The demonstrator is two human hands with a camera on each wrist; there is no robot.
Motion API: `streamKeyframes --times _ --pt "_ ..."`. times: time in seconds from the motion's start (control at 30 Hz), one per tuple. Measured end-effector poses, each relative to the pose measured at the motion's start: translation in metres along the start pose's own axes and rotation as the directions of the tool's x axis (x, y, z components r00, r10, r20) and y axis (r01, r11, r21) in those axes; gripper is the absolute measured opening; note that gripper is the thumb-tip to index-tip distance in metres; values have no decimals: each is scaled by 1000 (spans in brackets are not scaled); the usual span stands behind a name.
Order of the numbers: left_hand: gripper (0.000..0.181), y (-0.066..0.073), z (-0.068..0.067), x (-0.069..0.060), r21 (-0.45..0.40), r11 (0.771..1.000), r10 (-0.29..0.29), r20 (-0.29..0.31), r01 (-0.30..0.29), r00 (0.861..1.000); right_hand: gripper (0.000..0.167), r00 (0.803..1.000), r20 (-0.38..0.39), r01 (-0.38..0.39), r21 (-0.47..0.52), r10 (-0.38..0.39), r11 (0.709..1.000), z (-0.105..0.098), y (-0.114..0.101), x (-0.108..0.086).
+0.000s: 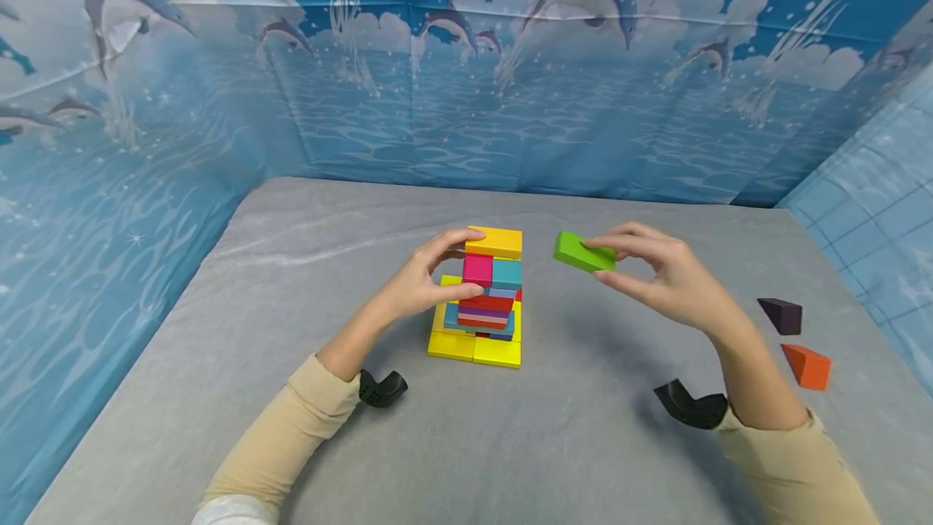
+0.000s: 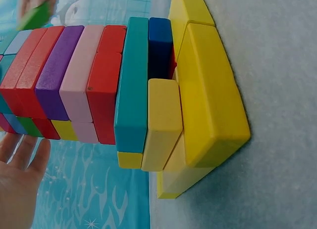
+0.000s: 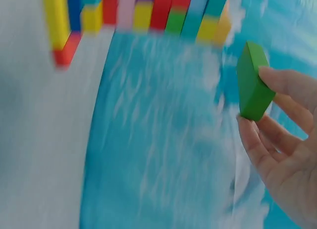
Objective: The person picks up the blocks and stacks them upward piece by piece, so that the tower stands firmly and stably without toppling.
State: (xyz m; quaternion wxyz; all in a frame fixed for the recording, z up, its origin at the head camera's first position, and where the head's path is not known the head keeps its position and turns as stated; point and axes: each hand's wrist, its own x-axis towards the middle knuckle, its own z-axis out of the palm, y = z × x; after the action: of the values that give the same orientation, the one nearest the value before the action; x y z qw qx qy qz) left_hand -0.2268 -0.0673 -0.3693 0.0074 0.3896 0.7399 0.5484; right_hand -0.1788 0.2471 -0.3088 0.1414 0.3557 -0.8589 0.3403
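A tower of coloured wooden blocks [image 1: 484, 304] stands on a wide yellow base [image 1: 498, 352], with a yellow block [image 1: 497, 245] on top. Beside its upper left side is my left hand [image 1: 426, 274], the index finger at the top yellow block and the thumb stretched across the front. In the left wrist view, fingers of that hand [image 2: 20, 177] lie along the tower's side, hardly curled. My right hand [image 1: 666, 278] pinches a green block [image 1: 581, 252] between thumb and fingers, in the air right of the tower. The right wrist view shows this green block [image 3: 253, 85] tilted and apart from the tower.
On the grey cloth surface [image 1: 583, 460], a dark wedge block [image 1: 783, 317] and an orange wedge block [image 1: 807, 368] lie at the far right. A blue dolphin-print curtain [image 1: 408, 120] encloses the back and sides. Black mounts [image 1: 696, 407] stick out by the wrists.
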Motion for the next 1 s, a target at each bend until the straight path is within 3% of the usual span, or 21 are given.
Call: streamKeyframes --times 0.23,0.4,0.57,1.0 --pt "61 -2 1 0 -6 1000 15 7 -15 1000 39 995 68 74 49 -77 996 28 -29 29" --pt "61 -2 0 0 -10 999 44 10 -43 999 39 988 89 129 3 -129 992 42 -38 39" --pt "62 -3 -1 0 -7 998 62 11 -61 998 36 981 79 180 -55 -175 982 50 -42 44" --pt "73 -4 -1 0 -14 996 89 7 -89 996 34 975 62 223 -153 -216 963 59 -42 48"
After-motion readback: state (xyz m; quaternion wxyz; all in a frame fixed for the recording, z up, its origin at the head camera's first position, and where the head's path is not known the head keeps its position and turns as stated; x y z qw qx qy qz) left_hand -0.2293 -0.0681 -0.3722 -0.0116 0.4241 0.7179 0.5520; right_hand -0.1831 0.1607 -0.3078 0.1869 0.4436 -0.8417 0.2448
